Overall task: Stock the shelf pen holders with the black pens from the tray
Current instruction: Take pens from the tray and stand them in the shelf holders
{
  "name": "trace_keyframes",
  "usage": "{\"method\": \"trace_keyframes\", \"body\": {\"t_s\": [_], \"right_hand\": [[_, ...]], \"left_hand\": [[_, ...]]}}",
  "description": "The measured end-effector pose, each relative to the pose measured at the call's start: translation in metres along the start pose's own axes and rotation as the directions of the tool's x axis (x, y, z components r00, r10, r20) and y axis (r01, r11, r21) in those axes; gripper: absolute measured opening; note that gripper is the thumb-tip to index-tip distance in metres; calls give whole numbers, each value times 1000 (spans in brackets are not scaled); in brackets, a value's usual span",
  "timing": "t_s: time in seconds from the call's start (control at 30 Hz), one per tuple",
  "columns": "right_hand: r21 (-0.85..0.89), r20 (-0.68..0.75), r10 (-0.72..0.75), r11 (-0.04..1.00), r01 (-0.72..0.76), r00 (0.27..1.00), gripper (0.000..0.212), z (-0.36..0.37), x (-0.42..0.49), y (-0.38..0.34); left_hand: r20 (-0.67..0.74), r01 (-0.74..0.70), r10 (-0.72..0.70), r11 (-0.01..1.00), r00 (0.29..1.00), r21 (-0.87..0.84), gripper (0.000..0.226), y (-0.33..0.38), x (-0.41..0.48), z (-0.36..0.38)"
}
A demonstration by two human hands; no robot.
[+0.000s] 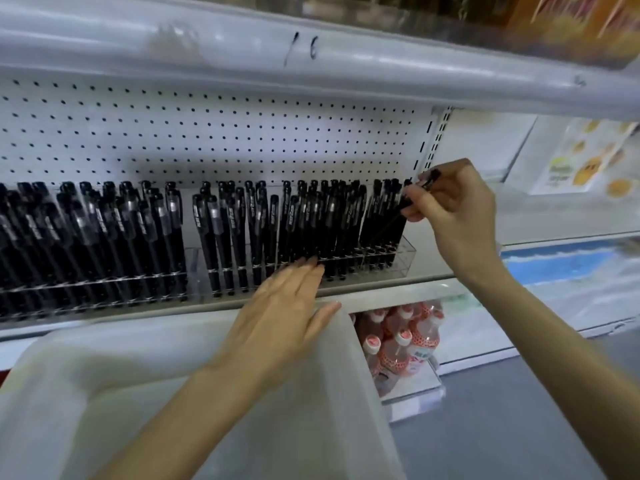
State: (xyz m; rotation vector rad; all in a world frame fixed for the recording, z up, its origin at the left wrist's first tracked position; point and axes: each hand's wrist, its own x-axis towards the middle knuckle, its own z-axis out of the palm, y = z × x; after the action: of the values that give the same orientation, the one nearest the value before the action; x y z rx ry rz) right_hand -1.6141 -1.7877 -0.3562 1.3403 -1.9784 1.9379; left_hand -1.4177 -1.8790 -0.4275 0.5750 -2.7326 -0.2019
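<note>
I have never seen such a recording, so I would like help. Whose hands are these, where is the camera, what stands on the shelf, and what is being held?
There is no machine: a person works with bare hands, and the camera sits on the head, looking forward and down. On the shelf stand clear holders with many black pens. The right hand pinches one pen above the right holder's end. The left hand is open and holds nothing, its fingertips at the holder's front, above a white tray.

I stand in a shop. Pegboard-backed retail shelving [346, 76] carries rows of identical black pens [311, 220] in clear holders [406, 251]. Packs of drink bottles [403, 339] are stocked beneath.
</note>
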Motion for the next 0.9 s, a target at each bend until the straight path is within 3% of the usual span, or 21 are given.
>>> {"method": "trace_keyframes", "body": {"t_s": [0.2, 0.33, 0.5, 0.73, 0.9], "right_hand": [[-25, 8, 29, 999, -29, 1000, 23, 5, 11, 12], [-3, 36, 42, 999, -42, 998, 24, 6, 17, 13], [-49, 114, 31, 998, -26, 993, 21, 8, 16, 12], [-61, 176, -13, 998, 24, 984, 43, 18, 8, 14], [-108, 200, -29, 993, 51, 979, 41, 22, 4, 19]], "left_hand": [[40, 33, -35, 999, 999, 38, 72, -3, -2, 5], [-29, 24, -22, 997, 999, 77, 57, -4, 0, 11], [-50, 0, 4, 996, 999, 87, 57, -5, 1, 11], [-39, 0, 0, 1000, 999, 7, 74, -6, 3, 10], [-32, 15, -14, 1000, 999, 9, 72, -7, 1, 11]]}}
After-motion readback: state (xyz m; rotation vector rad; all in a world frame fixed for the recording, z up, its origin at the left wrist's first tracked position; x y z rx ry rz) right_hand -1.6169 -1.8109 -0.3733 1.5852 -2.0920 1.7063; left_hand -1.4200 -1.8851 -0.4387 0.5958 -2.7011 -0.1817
